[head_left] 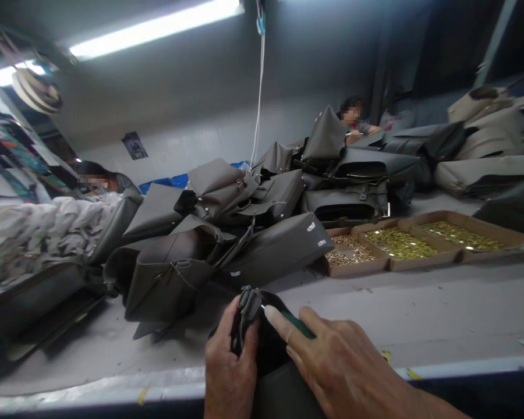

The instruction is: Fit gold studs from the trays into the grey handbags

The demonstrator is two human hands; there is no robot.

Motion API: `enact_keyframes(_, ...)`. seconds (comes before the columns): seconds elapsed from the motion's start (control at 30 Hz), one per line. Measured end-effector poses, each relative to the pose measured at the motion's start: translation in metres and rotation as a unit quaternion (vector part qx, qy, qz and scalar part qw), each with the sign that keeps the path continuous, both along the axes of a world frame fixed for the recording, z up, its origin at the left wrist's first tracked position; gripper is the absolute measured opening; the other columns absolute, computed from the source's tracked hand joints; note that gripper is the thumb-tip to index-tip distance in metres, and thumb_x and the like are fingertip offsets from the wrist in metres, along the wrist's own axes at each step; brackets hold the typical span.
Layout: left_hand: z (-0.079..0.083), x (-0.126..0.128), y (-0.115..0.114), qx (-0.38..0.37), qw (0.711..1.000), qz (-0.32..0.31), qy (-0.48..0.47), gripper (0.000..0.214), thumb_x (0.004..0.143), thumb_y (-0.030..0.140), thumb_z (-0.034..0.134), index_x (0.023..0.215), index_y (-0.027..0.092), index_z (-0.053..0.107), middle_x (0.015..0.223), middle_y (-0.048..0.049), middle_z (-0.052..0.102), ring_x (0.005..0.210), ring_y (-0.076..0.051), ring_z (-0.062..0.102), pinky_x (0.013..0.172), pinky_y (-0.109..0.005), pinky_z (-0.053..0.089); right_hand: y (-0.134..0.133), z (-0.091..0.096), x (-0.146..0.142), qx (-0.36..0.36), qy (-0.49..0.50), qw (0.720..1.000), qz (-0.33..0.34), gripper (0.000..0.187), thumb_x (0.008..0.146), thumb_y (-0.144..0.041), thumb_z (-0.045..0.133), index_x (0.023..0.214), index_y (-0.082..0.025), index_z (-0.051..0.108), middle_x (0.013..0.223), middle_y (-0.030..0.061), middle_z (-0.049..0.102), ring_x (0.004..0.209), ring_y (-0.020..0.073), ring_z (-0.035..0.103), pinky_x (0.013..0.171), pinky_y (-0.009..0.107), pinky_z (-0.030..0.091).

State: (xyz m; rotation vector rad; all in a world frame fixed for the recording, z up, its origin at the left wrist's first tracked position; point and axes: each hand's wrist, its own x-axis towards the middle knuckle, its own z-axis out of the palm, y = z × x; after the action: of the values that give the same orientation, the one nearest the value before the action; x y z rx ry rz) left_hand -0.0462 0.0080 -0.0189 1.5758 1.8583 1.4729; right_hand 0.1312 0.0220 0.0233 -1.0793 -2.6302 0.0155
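My left hand point(233, 355) is closed on the upper edge of a dark grey handbag point(283, 390) at the front of the table, thumb and fingers pinching a folded strap loop point(248, 305). My right hand point(332, 355) grips a slim tool with a green handle point(300, 325). Its thin metal tip points left and lies close to the strap loop; I cannot make out whether they touch. A whitish cover sits on my right index finger, stretched along the tool. Most of the bag's lower part is hidden by my hands and the frame edge.
Grey handbags point(170, 279) are heaped across the table point(419, 314). Cardboard trays hold small gold-coloured metal parts point(351, 250) and yellowish pieces point(399, 243). White cloth-like bundles point(39, 233) stand at left. Two people work behind the heap. A white cord point(259, 87) hangs overhead.
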Motion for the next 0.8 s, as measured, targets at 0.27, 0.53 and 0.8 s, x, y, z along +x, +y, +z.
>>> enact_keyframes(0.27,0.011,-0.003,0.008,-0.028,1.000,0.006,0.009,0.049,0.079,0.058,0.051,0.111,0.023,0.062,0.109,-0.0049,0.068,0.102,-0.027,0.062,0.092,-0.043,0.049,-0.010,0.008,-0.001,-0.005,0.008,0.999,-0.037,0.061,0.083,-0.020,0.052,0.141,-0.015,0.035,0.092,0.0117,0.065,0.067,0.0222,0.064,0.054,0.029,0.045)
enact_keyframes(0.53,0.014,0.008,0.008,-0.052,0.998,-0.033,0.004,0.051,0.076,0.062,0.051,0.105,0.023,0.068,0.111,-0.0038,0.069,0.105,-0.026,0.062,0.096,-0.041,0.048,-0.031,-0.002,0.004,0.161,0.019,0.985,-0.053,0.053,0.079,-0.021,0.057,0.130,-0.012,0.049,0.078,0.0116,0.061,0.055,0.0235,0.060,0.042,0.028,0.043)
enact_keyframes(0.8,0.012,0.013,0.008,-0.008,1.000,-0.003,0.011,0.049,0.082,0.058,0.049,0.110,0.022,0.067,0.114,-0.0042,0.067,0.110,-0.025,0.060,0.101,-0.039,0.044,-0.023,-0.016,0.028,-0.375,0.336,0.861,-0.077,0.044,0.095,-0.036,0.031,0.130,-0.021,0.053,0.087,0.0095,0.068,0.065,0.0168,0.064,0.056,0.027,0.051)
